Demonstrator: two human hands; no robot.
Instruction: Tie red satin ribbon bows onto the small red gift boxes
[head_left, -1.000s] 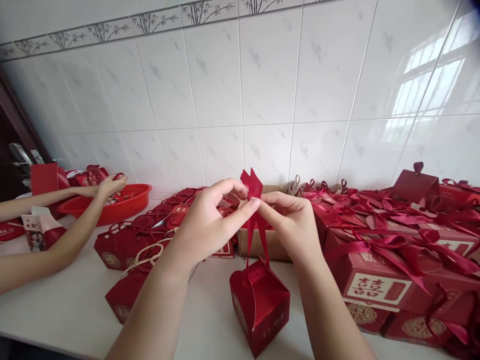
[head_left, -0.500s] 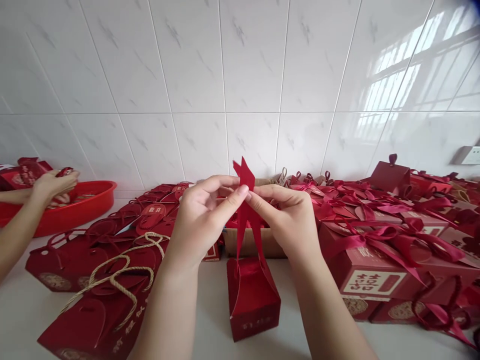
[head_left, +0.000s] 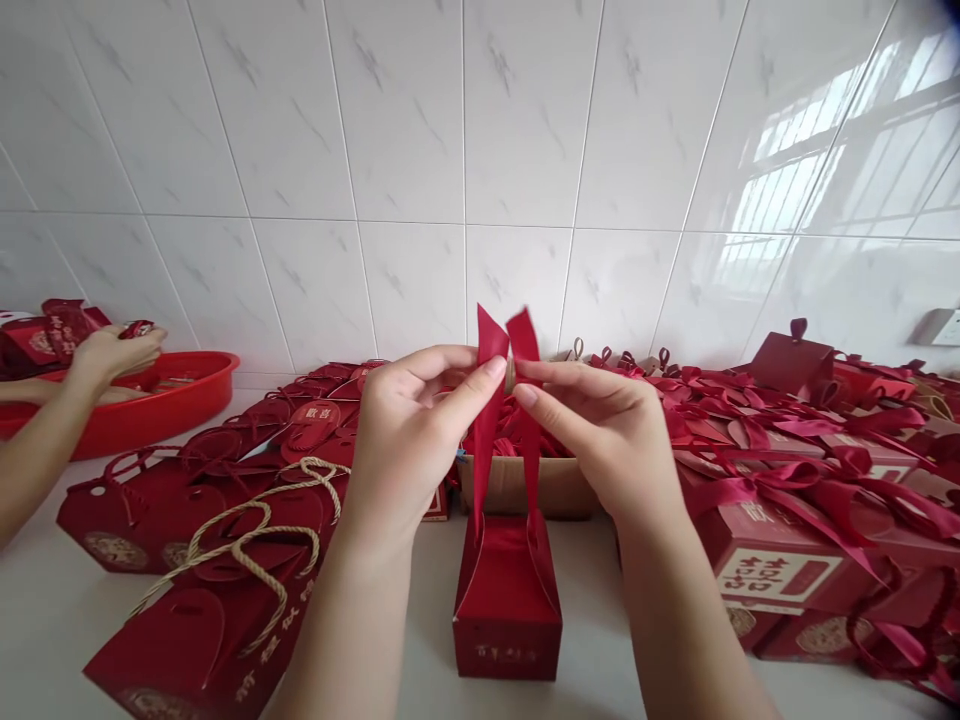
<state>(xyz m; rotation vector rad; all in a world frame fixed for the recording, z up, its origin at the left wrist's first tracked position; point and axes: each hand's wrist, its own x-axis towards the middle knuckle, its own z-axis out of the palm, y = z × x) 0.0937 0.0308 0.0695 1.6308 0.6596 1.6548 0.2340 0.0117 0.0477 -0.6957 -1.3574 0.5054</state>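
Note:
A small dark red box point(head_left: 508, 600) sits on the white table in the middle, with red ribbon rising from both sides of its top. My left hand point(head_left: 427, 430) pinches the left ribbon end point(head_left: 492, 335) between thumb and fingers. Just to its right, my right hand point(head_left: 600, 425) pinches the right ribbon end point(head_left: 523, 335). The two ends stand side by side with a narrow gap between them. No knot shows in the ribbon.
At left are red boxes with cord handles point(head_left: 165, 640) and a red plastic basin point(head_left: 161, 410), over which another person's hands point(head_left: 112, 360) hold small packets. A cardboard box point(head_left: 540, 485) stands behind. Stacked ribboned boxes point(head_left: 780, 575) fill the right.
The ribbon ends, crossed together before, have come apart as my right hand moved right. The small box has turned to face me more squarely.

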